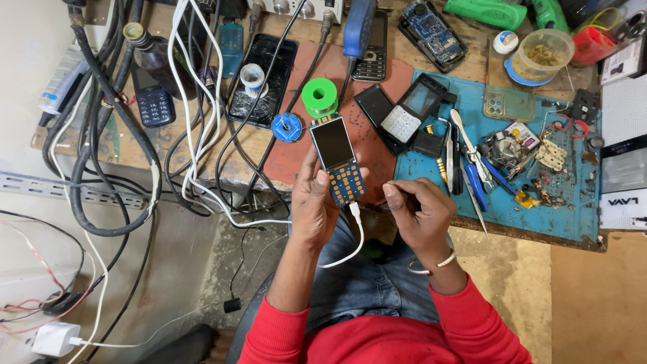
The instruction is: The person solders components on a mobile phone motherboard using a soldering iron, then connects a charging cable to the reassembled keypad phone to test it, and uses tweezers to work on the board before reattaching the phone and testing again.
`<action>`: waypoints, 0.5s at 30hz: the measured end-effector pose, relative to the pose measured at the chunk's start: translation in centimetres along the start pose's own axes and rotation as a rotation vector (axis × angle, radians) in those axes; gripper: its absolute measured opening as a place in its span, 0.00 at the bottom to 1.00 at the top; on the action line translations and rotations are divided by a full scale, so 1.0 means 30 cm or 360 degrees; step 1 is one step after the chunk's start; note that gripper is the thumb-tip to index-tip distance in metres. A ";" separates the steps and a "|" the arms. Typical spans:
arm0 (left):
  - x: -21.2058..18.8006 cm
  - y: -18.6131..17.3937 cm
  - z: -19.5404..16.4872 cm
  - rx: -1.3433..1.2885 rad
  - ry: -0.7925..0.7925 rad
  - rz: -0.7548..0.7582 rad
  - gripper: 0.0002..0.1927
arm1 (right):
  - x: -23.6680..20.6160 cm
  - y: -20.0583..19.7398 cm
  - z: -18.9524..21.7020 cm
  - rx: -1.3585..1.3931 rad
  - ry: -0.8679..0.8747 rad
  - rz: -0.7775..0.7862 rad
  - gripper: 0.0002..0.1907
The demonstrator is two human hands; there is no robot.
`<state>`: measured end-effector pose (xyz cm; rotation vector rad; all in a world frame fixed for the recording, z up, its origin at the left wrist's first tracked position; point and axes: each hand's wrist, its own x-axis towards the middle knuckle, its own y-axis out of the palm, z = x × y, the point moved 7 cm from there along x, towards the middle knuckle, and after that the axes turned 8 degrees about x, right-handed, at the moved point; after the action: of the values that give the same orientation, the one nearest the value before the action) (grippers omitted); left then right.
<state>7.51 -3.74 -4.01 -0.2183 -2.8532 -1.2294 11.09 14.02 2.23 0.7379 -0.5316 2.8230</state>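
Left hand [314, 202]: our grip is clamped on a bare phone board [339, 160], thumb on its left edge, fingers behind it; we hold it upright over the near edge of the surface [162, 145].
Board: we see a dark screen on top and a blue keypad field with orange contacts below; its top corner sits just beside the blue disc [288, 127].
Cable [355, 236]: a white lead is plugged into the board's lower end and loops down across our jeans [367, 283].
Right hand [419, 210]: our fingers are curled together just right of the board, apart from it; we cannot tell whether they pinch anything.
Bangle [431, 265]: a silver band on our right wrist.
Red mat [350, 135]: behind the board, with a green solder spool [319, 96] at its far left.
Blue mat [532, 195]: to the right, carrying tweezers [470, 158], a blue-handled tool [476, 185], loose parts and an open phone shell [411, 111].
Far side: a cracked black phone [261, 77], a keypad phone [153, 102], a tape roll [253, 79] and a plastic tub [543, 54].
Left edge: thick black and white wires [135, 135] hang off the surface towards a white charger [55, 338] on the floor.
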 end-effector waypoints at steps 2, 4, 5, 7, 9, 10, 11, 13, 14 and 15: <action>0.005 0.001 -0.002 0.0000 0.0000 0.0005 0.41 | 0.003 0.001 0.000 0.0009 -0.0013 0.0003 0.08; 0.008 0.001 -0.002 -0.0005 0.0001 -0.0002 0.41 | 0.006 0.002 0.001 -0.0003 -0.0035 -0.0001 0.08; 0.012 -0.001 -0.002 -0.0008 0.0006 -0.0009 0.41 | 0.009 0.005 0.001 -0.0008 -0.0046 -0.0003 0.08; 0.013 -0.003 -0.002 -0.0014 0.0007 -0.0011 0.41 | 0.012 0.007 -0.001 -0.0013 -0.0046 -0.0002 0.08; 0.013 -0.005 -0.001 -0.0018 0.0001 -0.0002 0.41 | 0.013 0.009 -0.004 -0.0012 -0.0044 0.0001 0.08; 0.013 -0.005 -0.001 -0.0019 0.0001 0.0003 0.41 | 0.013 0.009 -0.005 -0.0007 -0.0043 0.0003 0.08; 0.013 -0.006 -0.001 -0.0020 0.0002 0.0007 0.41 | 0.012 0.009 -0.006 -0.0002 -0.0041 0.0006 0.08; 0.012 -0.007 0.003 -0.0020 0.0001 0.0013 0.40 | 0.011 0.008 -0.007 -0.0018 -0.0052 0.0007 0.08; 0.013 -0.007 0.003 -0.0017 0.0000 0.0014 0.40 | 0.011 0.008 -0.006 -0.0026 -0.0058 0.0008 0.08; 0.012 -0.008 0.005 -0.0015 0.0000 0.0015 0.40 | 0.010 0.008 -0.008 -0.0029 -0.0051 0.0009 0.08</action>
<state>7.11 -3.75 -4.24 -0.2314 -2.8436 -1.2415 10.68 13.92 2.12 0.7804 -0.5644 2.8120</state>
